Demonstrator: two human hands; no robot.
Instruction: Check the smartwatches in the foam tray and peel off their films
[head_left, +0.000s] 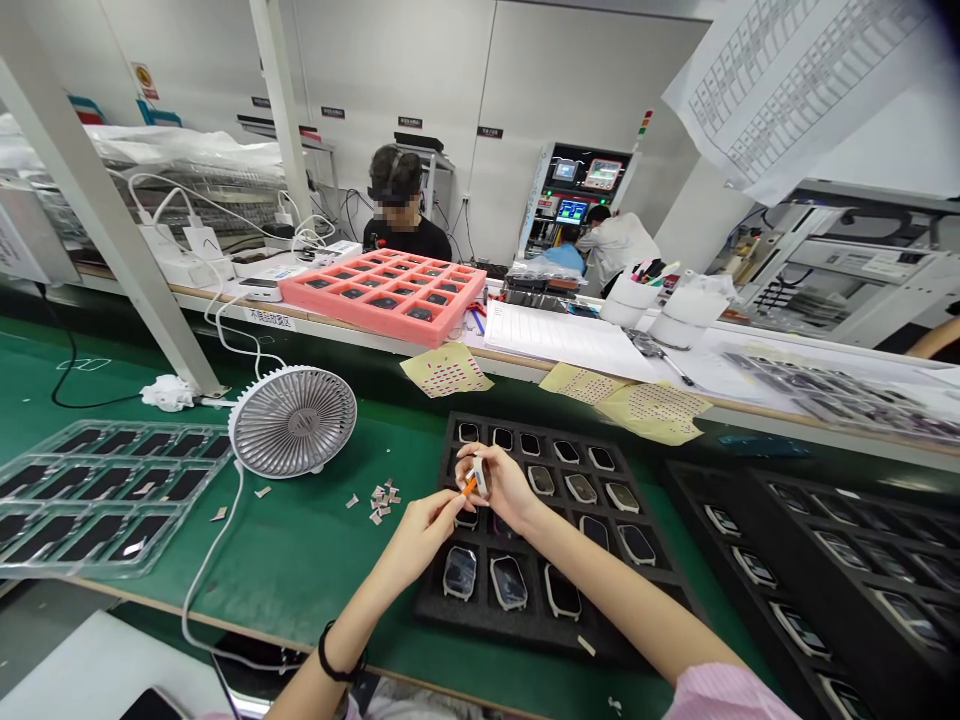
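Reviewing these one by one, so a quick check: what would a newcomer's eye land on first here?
Front and centre, the left hand and right hand meet over a black foam tray of watch-like devices, holding a small white part and an orange item. Beyond them, a salmon-pink foam tray sits on the far shelf, while a round grey desk fan stands tilted on the green bench mat to the left.

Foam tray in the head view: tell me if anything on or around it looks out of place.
A loose pale scrap lies on the lower edge of the black foam tray, outside any pocket. More scraps are scattered on the green mat nearby.
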